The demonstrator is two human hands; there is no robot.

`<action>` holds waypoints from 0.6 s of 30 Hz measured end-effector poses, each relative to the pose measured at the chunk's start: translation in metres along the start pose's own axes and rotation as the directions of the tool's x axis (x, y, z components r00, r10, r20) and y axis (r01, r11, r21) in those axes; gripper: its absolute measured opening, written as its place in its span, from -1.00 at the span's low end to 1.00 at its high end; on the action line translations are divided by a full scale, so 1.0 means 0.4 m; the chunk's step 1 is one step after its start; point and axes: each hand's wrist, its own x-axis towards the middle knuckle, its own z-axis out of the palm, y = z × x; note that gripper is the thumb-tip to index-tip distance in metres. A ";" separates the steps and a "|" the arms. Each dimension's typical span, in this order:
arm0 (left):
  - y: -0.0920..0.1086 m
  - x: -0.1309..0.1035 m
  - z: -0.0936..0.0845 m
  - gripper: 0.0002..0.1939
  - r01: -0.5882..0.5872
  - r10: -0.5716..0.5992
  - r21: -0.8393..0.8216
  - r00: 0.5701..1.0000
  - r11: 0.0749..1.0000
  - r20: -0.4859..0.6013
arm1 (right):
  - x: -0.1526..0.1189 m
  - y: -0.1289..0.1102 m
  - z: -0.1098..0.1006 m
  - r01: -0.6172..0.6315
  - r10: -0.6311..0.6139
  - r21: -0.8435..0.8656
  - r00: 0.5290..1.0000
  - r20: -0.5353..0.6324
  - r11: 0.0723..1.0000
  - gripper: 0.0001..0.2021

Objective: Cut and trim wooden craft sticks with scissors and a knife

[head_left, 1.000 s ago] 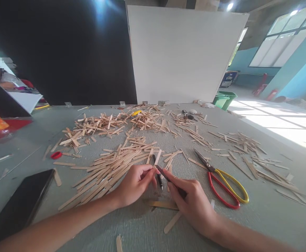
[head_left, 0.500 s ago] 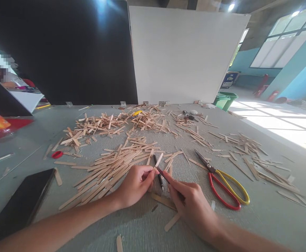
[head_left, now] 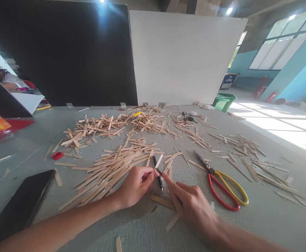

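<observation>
Between its thumb and fingers my left hand [head_left: 138, 185] pinches a short pale wooden stick [head_left: 158, 161], which points up and away. My right hand [head_left: 189, 203] grips a thin dark tool [head_left: 160, 172], its tip touching the stick near my left fingertips. What kind of tool it is cannot be made out. Beneath both hands a black pen [head_left: 160, 183] lies on the grey table [head_left: 95, 229]. Left of the pen spreads a pile of flat wooden sticks [head_left: 113, 164]. Scissors with one red and one yellow handle [head_left: 222, 182] lie right of my right hand.
A black phone [head_left: 24, 197] lies at the left, near a red ring [head_left: 57, 155]. More stick heaps [head_left: 97, 126] stretch along the back, with keys [head_left: 189, 117] beside them. Black and white panels [head_left: 179, 59] stand behind. At the far left, a person [head_left: 12, 80] is partly visible.
My right hand and the dark tool have shifted slightly, with the index finger reaching further forward along it. My left hand stays nearly in place. The view has moved a little.
</observation>
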 end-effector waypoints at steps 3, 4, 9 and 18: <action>-0.006 0.001 0.003 -0.45 -0.002 0.003 0.016 1.000 1.000 -0.031 | 0.008 -0.006 -0.003 -0.080 0.082 0.113 0.997 -0.011 0.990 -0.52; -0.008 0.001 0.004 -0.45 -0.003 0.004 0.022 0.999 1.000 -0.048 | 0.010 -0.008 -0.005 -0.113 0.117 0.161 0.993 -0.012 0.980 -0.53; -0.011 0.007 -0.003 -0.43 -0.003 0.005 0.031 0.997 1.000 -0.081 | 0.017 -0.013 -0.016 -0.235 0.242 0.277 0.970 0.007 0.932 -0.55; 0.000 0.008 -0.012 -0.52 -0.001 0.002 0.015 0.999 1.000 -0.040 | 0.023 -0.015 -0.030 -0.262 0.277 0.301 0.961 -0.007 0.917 -0.55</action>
